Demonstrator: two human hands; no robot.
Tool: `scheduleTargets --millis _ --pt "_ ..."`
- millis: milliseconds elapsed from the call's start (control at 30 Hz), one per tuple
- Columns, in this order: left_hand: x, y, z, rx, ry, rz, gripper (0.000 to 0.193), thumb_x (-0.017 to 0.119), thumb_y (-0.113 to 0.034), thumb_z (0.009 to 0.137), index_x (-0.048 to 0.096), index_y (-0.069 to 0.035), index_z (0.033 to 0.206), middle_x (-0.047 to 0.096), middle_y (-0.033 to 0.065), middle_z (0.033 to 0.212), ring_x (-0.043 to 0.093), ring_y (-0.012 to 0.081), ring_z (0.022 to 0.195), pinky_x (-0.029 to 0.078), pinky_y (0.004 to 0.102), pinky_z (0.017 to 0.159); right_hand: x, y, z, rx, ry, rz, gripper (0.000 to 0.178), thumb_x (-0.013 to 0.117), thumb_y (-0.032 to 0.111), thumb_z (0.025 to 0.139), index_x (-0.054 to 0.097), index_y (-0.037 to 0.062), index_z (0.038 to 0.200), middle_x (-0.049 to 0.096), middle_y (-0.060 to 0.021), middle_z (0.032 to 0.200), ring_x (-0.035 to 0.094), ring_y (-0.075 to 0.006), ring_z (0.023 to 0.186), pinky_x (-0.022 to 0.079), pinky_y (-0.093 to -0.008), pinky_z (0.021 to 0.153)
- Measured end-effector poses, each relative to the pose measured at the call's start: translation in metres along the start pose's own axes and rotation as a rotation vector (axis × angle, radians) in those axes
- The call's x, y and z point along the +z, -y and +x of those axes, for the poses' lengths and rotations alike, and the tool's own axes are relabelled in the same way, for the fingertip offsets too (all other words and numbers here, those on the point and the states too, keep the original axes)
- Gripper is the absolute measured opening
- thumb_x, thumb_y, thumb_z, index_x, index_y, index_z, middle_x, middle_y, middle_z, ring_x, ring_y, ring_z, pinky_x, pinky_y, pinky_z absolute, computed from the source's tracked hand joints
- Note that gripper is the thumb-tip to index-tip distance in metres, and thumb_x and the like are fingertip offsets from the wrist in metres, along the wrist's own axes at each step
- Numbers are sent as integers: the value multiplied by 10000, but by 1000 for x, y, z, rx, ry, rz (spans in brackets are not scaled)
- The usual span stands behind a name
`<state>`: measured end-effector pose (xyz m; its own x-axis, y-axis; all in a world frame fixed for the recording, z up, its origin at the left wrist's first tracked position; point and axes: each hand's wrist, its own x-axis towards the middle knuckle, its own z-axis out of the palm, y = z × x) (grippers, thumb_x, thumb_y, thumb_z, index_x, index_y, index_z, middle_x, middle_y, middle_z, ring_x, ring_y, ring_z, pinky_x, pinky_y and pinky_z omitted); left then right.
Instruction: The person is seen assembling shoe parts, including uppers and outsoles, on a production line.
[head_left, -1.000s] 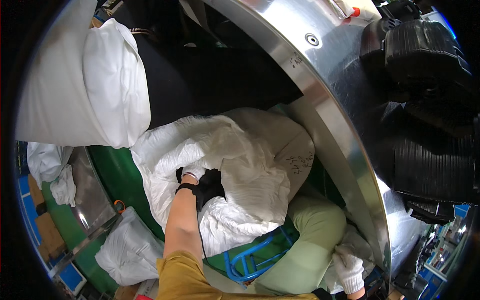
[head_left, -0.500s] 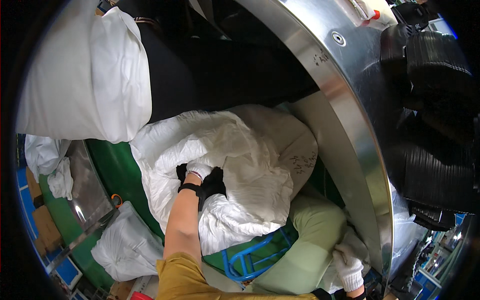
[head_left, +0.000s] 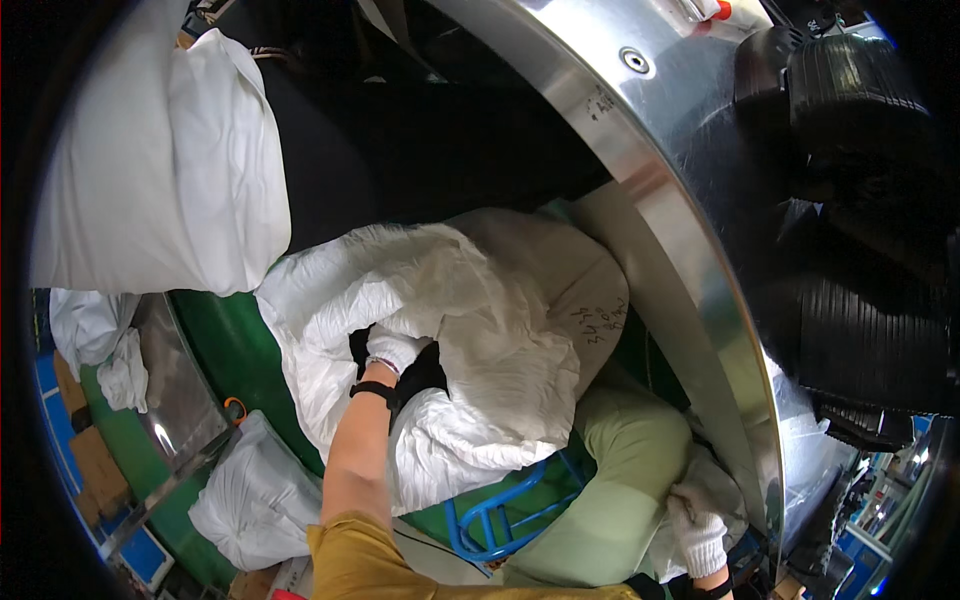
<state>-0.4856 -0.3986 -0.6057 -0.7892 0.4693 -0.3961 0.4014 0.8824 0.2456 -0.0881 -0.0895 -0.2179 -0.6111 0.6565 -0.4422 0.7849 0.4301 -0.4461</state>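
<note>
A large white fabric sack lies open in front of me, its mouth crumpled around black pieces whose kind I cannot make out. My left hand, in a white knit glove, reaches down among these black pieces. Its fingers are hidden by the glove's back and the sack. My right hand, also gloved in white, is low at the right beside my leg in green trousers. Its fingers look curled, next to a pale bag; what they hold, if anything, is hidden.
A curved metal table edge arcs along the right, with stacks of black ribbed parts on top. A blue metal frame stands under the sack. A white bag sits lower left; white cloth hangs upper left.
My view has shifted slightly, so the table edge sits a little farther left. My left hand stays inside the sack, tilted a little differently. My right hand has hardly moved.
</note>
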Motion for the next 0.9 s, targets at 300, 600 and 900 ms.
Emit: scheduleTargets --millis 300,600,900 --pt "-72 -21 -28 -83 -35 -237 528 799 -351 735 662 -92 1174 654 206 1187 602 394 1114 489 431 971 -2 4 -5 -18 -20 -35 176 724 54 822 690 11 989 693 -186 919 678 -334 847 539 -401 775" --pt "-81 8 -94 -413 -51 -653 594 785 -323 834 594 -4 1297 642 221 1205 618 338 1087 488 399 958 -9 24 -1 -121 -64 -70 182 716 25 836 678 13 1014 686 -154 866 679 -296 767 545 -356 734" --pt "-93 2 -132 -640 -97 -1000 498 710 -333 896 621 -20 1274 678 157 1061 631 233 905 517 350 813 -3 8 -4 -75 -58 3 167 707 24 845 678 18 1010 691 -166 903 679 -292 790 545 -356 737"
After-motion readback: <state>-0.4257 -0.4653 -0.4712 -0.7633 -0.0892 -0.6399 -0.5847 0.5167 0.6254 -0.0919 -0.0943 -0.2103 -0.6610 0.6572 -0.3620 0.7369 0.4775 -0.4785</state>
